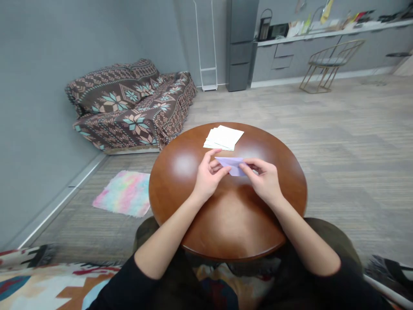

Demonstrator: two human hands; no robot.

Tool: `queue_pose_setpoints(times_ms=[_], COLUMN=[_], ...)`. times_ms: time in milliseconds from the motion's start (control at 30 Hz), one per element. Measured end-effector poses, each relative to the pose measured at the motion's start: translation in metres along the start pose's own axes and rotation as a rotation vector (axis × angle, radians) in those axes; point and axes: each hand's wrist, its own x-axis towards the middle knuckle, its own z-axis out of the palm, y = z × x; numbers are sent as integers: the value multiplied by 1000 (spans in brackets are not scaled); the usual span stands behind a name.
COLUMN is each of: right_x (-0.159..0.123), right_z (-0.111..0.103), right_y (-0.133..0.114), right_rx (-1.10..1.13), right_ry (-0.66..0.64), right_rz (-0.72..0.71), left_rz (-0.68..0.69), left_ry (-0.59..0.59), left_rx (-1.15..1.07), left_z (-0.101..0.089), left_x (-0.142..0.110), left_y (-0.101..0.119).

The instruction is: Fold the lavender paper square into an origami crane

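Observation:
A folded piece of pale purple paper (232,165) sits just above the round brown wooden table (226,224), held between both hands. My left hand (208,174) pinches its left end with the fingers curled round it. My right hand (264,178) grips the right end, fingertips pressed on the fold. Behind the hands, near the table's far edge, lies a small stack of white paper sheets (223,137).
A low sofa with a patterned brown throw (132,103) stands at the left wall. A pastel rug (124,192) lies on the floor left of the table. A gold wire chair (329,64), a grey cabinet (240,43) and a cluttered counter (325,30) are at the back.

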Motion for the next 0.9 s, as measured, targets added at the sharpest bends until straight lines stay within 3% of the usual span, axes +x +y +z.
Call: queue_pose_setpoints(times_ms=[100, 267, 500, 600, 733, 900], right_x=[0, -1, -1, -3, -3, -1], right_z=[0, 1, 3, 5, 5, 3], right_y=[1, 3, 0, -2, -2, -1], right_rx=[35, -12, -125, -77, 61, 56], right_ry=[-66, -89, -169, -228, -240, -244], right_rz=[95, 119, -18, 14, 160, 51], left_rz=[-20, -23, -112, -107, -126, -164], left_ry=[6, -16, 50, 88, -14, -55], left_rx=[43, 60, 54, 97, 42, -8], left_z=[-1, 2, 1, 0, 3, -1], left_x=[0, -1, -3, -2, -3, 0], left_y=[1, 1, -2, -3, -4, -6])
